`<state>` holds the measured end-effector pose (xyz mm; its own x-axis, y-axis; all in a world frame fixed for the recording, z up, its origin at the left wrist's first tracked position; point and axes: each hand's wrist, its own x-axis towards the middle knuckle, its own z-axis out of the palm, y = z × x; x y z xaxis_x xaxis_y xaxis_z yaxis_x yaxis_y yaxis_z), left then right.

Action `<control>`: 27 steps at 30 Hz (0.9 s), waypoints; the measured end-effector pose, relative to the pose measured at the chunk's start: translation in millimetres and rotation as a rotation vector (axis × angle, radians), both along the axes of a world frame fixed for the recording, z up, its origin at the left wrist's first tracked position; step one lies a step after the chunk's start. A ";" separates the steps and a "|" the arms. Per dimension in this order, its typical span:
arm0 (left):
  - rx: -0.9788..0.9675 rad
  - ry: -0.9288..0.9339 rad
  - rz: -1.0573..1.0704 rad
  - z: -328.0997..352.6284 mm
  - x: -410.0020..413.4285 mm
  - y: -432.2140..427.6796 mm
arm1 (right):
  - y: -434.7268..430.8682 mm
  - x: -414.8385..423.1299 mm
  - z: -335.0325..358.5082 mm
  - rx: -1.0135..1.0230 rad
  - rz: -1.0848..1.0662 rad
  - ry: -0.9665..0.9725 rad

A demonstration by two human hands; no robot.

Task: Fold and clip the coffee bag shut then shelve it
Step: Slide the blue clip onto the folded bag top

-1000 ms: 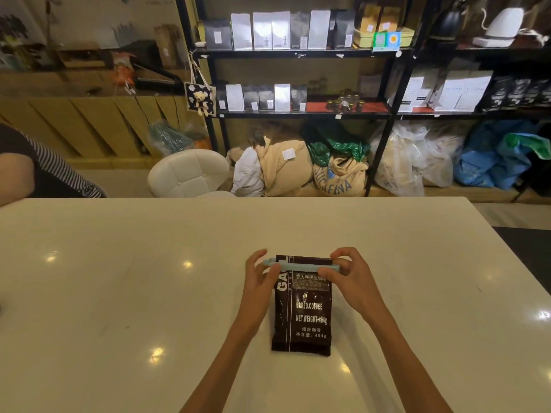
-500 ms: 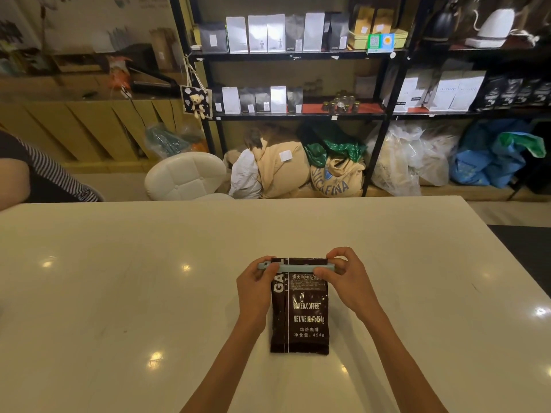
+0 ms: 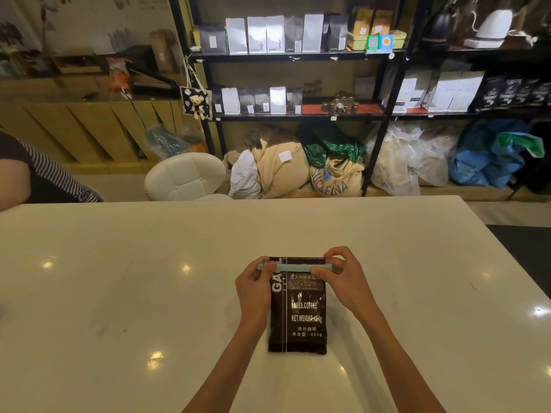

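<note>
A dark brown foil coffee bag [image 3: 298, 311] printed with white lettering lies flat on the glossy white tabletop [image 3: 119, 293], at about 6 o'clock in the head view, its folded top edge pointing toward 12 o'clock. Across that folded top sits a long, pale blue plastic sealing clip [image 3: 293, 267] — it runs from 9 to 3 o'clock and sticks out a little past the bag's left edge.

The left hand [image 3: 253, 289] is curled closed on the clip's left end, thumb on top and the other fingers tucked against the bag's left side. The right hand [image 3: 343, 281] pinches the clip's right end, thumb below the bar and fingers arched over the top of the bag. Whether the clip is fully snapped shut cannot be told.

Beyond the table's far edge, toward 12 o'clock, stands a black metal shelving unit [image 3: 298, 56] holding rows of silver and black pouches, with stuffed burlap and plastic sacks [image 3: 334, 180] at its foot. A white padded stool [image 3: 185, 175] stands at about 11 o'clock — and a second person's striped sleeve [image 3: 50, 177] shows at 9 o'clock.
</note>
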<state>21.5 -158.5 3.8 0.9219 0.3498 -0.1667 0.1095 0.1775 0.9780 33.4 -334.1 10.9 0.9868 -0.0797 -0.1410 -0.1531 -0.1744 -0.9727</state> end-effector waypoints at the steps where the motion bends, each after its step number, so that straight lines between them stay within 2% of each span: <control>1: 0.018 -0.009 -0.019 0.0 -0.2 -0.3 | -0.3 -0.2 -0.8 0.014 -0.004 -0.001; 5: 0.017 -0.055 -0.197 -1.4 -5.7 -1.5 | -1.1 0.1 -0.7 0.113 -0.067 0.001; 8: 0.041 -0.023 -0.311 -6.2 -13.2 -9.0 | 2.4 -0.6 1.0 0.209 -0.141 -0.010; 11: 0.121 -0.029 -0.265 -9.1 -16.9 -12.4 | 11.0 -7.3 4.5 0.286 -0.155 -0.028; 16: 0.146 -0.064 -0.245 8.2 -21.1 -9.3 | 32.1 -23.7 9.2 0.374 -0.086 -0.004; 23: 0.073 -0.051 -0.362 44.4 -48.8 1.4 | 48.7 -23.8 35.1 0.242 -0.223 -0.032; 27: 0.139 -0.038 -0.400 42.5 -59.8 4.3 | 49.5 -32.3 51.7 0.227 -0.203 0.008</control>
<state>-38.2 -154.2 46.2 0.9941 -0.0199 -0.1065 0.1064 -0.0050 0.9943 1.1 -284.6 62.6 0.9526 -0.2413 -0.1852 -0.1701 0.0819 -0.9820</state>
